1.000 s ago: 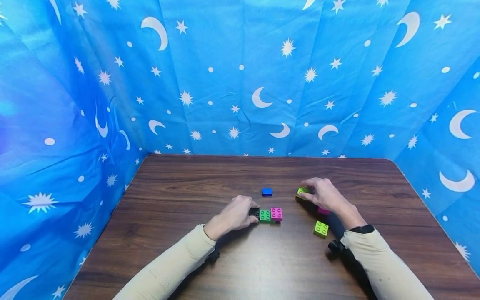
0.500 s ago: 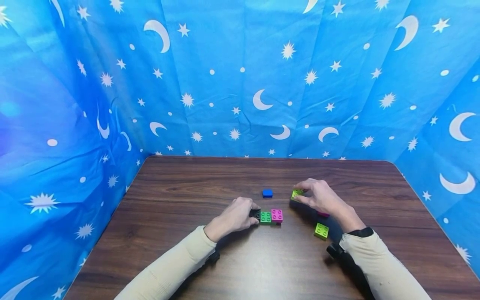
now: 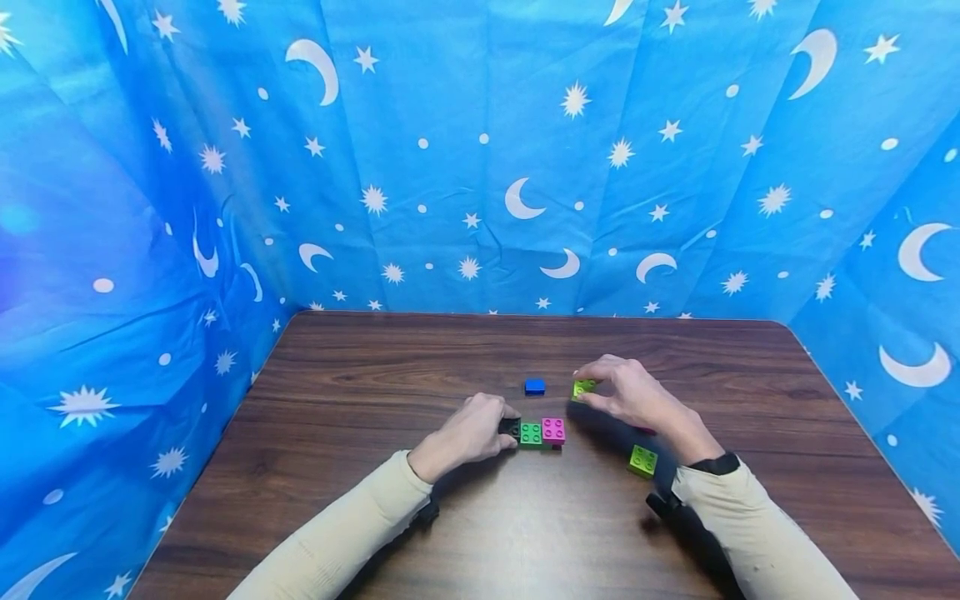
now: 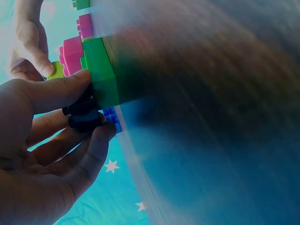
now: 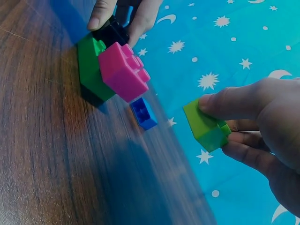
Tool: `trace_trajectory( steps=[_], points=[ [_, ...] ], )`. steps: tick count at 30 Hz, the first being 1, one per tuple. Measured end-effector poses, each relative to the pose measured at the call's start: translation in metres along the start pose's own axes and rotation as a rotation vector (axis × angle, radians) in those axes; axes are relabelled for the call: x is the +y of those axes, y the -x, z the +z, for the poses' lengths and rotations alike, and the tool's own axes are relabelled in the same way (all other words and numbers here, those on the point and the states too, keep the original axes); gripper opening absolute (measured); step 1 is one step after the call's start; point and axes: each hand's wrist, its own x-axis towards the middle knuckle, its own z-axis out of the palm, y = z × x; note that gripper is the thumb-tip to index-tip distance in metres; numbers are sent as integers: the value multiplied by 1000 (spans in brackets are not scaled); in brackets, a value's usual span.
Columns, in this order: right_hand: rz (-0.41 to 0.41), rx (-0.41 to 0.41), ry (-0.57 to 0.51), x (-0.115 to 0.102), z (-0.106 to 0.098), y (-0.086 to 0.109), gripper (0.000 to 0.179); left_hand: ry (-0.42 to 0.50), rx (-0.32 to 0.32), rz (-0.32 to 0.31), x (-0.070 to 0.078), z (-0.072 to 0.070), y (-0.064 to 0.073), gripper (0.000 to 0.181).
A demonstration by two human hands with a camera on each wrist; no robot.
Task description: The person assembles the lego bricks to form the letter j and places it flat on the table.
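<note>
My left hand (image 3: 474,427) pinches a black toy brick (image 5: 111,32) between thumb and fingers. This brick joins a green brick (image 5: 86,70), and a pink brick (image 5: 123,75) sits on the green one's other end, studs up. My right hand (image 3: 636,398) pinches a lime brick (image 5: 204,124) by its sides, held above the table a short way right of the joined bricks. In the head view its fingers cover part of that brick. A small blue brick (image 3: 535,387) lies on the table behind the joined bricks.
Another lime brick (image 3: 642,461) rests on the wooden table (image 3: 375,358) near my right wrist. A second pink brick (image 4: 86,26) is mostly hidden under the right hand in the head view. A blue cloth (image 3: 480,167) with moons and stars hangs round the table.
My right hand has moved left with the lime brick, closer to the joined bricks. The left hand and its bricks have stayed in place.
</note>
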Motion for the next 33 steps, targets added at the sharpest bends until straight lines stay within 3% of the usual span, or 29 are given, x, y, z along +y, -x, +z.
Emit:
trace_trajectory(
  steps=[14,22,33],
  points=[
    [-14,-11,-9,-3,2,3,26,18,-6,12,1,1,0,42],
    [-71,12,10,-6,3,3,25,14,4,17,0,-2,1,41],
    [-61,-21,6,-13,1,3,24,16,4,27,-1,1,0,43]
  ],
)
